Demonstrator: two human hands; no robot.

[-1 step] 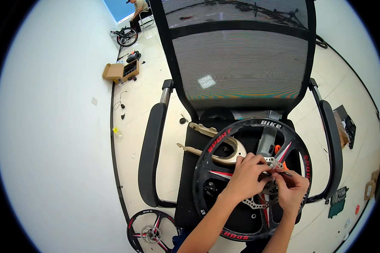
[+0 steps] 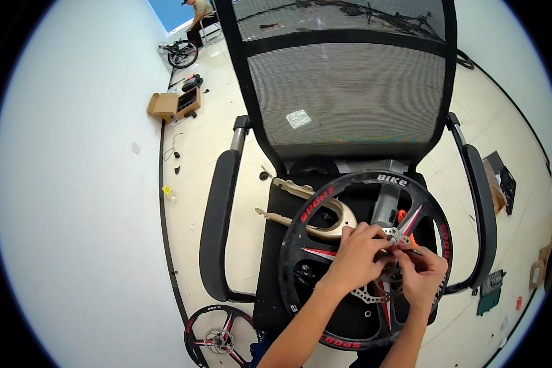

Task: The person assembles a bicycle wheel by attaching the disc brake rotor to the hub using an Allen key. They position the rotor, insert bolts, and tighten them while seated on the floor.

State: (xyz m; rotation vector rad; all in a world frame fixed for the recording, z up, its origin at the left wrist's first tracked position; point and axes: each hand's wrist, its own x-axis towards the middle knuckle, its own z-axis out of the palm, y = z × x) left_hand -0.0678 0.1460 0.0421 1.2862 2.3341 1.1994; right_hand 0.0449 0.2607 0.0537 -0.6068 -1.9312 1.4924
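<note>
A black bicycle wheel point(image 2: 291, 232) with red and white spoke trim lies flat on the seat of a mesh office chair. A silver brake disc point(image 2: 367, 296) full of holes sits at its hub. Over the hub my left hand point(image 2: 360, 254) is closed, its fingertips pinched together beside those of my right hand. A thin dark piece point(image 2: 416, 252) shows at the fingers of my right hand point(image 2: 424, 276), which is also closed in a pinch. What the left fingertips hold is hidden. A small ring point(image 2: 367, 313) rests below the disc.
Beige fork-like frame part point(image 2: 334, 233) and a grey metal part point(image 2: 386, 205) lie under the wheel. Chair armrests point(image 2: 218, 227) flank it. A second wheel point(image 2: 219, 340) is on the floor at lower left. An open cardboard box point(image 2: 164, 105) stands by the wall; a person point(image 2: 200, 15) sits far off.
The whole view has shifted very slightly. Both hands keep their place at the hub.
</note>
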